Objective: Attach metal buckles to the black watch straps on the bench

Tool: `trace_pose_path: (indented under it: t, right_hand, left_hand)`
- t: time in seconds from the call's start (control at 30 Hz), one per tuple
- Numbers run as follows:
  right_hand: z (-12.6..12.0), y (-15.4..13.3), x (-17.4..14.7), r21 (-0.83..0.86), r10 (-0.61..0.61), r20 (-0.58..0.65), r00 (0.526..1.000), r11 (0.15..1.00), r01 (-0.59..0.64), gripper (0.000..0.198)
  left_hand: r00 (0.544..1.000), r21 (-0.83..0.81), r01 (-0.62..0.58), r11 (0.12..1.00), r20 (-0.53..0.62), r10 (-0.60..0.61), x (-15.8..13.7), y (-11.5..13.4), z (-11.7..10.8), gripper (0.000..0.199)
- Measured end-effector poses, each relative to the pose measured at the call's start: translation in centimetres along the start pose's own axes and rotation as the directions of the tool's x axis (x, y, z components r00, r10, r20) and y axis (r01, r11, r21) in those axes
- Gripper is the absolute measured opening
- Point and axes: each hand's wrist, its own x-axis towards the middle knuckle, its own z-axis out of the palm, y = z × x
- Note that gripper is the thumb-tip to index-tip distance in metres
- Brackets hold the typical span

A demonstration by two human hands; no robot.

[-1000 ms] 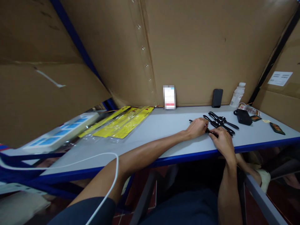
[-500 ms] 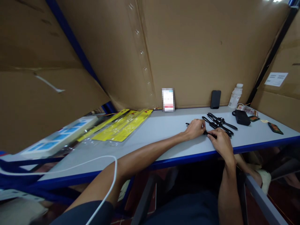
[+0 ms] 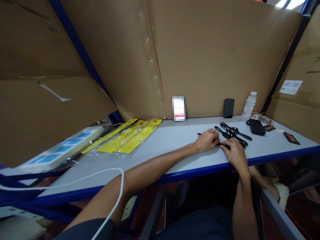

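Near the table's front edge, both my hands are closed on one slim black two-handled tool, which looks like a spokeshave [image 3: 221, 144]. My left hand [image 3: 207, 140] grips its middle and left part, with one handle end poking out beyond the wrist. The fingers of my right hand [image 3: 235, 154] pinch its right handle. My fingers hide most of the tool's middle. Just behind my right hand lies a crossed pile of several similar black spokeshaves [image 3: 232, 132], with small bright metal parts at their centres.
Yellow cards in clear plastic packaging [image 3: 130, 141] lie on the left of the grey table [image 3: 172, 140]. Beside them is a white box with blue squares [image 3: 62, 150]. A phone [image 3: 228, 108], a bottle [image 3: 250, 105] and a black case [image 3: 256, 127] stand at right. A white cable [image 3: 122, 181] crosses my left arm.
The view has shifted slightly, so the table sits a little lower in the picture. Both hands stay on the spokeshave, with only slight finger movement.
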Motion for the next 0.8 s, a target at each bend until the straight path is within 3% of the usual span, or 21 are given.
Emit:
trace_pose_path:
  t: [0.23, 0.4, 0.6, 0.8]
  right_hand:
    - [-0.01, 0.03, -0.03, 0.0, -0.002, 0.003, 1.0, 1.0, 0.002, 0.023]
    - [-0.05, 0.0, -0.06, -0.01, -0.006, -0.002, 1.0, 1.0, 0.006, 0.023]
    - [0.02, 0.1, -0.01, 0.001, -0.007, -0.005, 1.0, 1.0, 0.007, 0.023]
    - [0.1, 0.21, 0.02, 0.009, -0.006, 0.002, 1.0, 1.0, 0.006, 0.023]
  left_hand:
    - [0.997, -0.079, 0.075, 0.994, -0.026, -0.077, -0.09, -0.4, 0.22, 0.028]
    - [0.997, -0.088, 0.059, 0.994, -0.039, -0.062, 0.02, -0.47, 0.4, 0.014]
    - [0.997, -0.113, 0.074, 0.991, -0.03, -0.078, 0.11, -0.42, 0.45, 0.02]
    - [0.979, -0.152, 0.2, 0.968, -0.01, -0.203, 0.69, -0.33, 0.57, 0.02]
